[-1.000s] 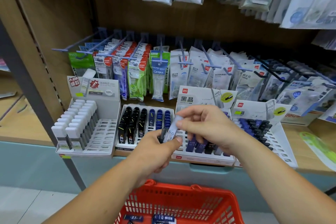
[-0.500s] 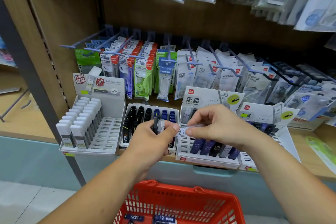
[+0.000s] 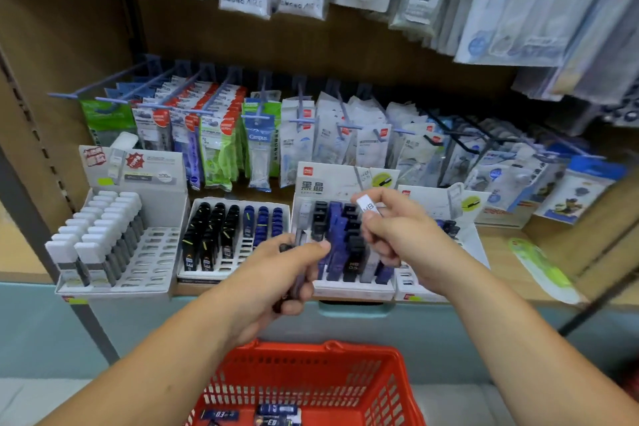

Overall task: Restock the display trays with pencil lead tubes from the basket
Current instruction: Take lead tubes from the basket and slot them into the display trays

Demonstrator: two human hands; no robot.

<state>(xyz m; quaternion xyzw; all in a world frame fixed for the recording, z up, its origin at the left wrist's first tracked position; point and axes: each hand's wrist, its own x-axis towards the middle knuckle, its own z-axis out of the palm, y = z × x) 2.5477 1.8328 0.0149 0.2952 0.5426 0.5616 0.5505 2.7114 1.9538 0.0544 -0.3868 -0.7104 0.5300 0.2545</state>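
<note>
My left hand (image 3: 276, 282) is shut on a bundle of dark lead tubes (image 3: 298, 273), held in front of the shelf edge. My right hand (image 3: 397, 233) pinches one white lead tube (image 3: 366, 207) marked HB, raised above the middle display tray (image 3: 352, 287), which holds black, blue and grey tubes. The red basket (image 3: 311, 380) sits below my arms with a few dark tubes (image 3: 273, 413) on its bottom. To the left stand a tray of black and blue tubes (image 3: 235, 235) and a tray of white-capped tubes (image 3: 114, 245).
A fourth tray (image 3: 466, 245) lies partly behind my right hand. Packaged stationery hangs on hooks (image 3: 259, 135) behind the trays and above. A green packet (image 3: 539, 263) lies on the wooden shelf to the right. A grey upright post (image 3: 38, 218) stands at left.
My right hand has pulled one white tube away from the left hand's bundle and lifted it up and to the right, over the middle tray. The view has shifted closer to the shelf.
</note>
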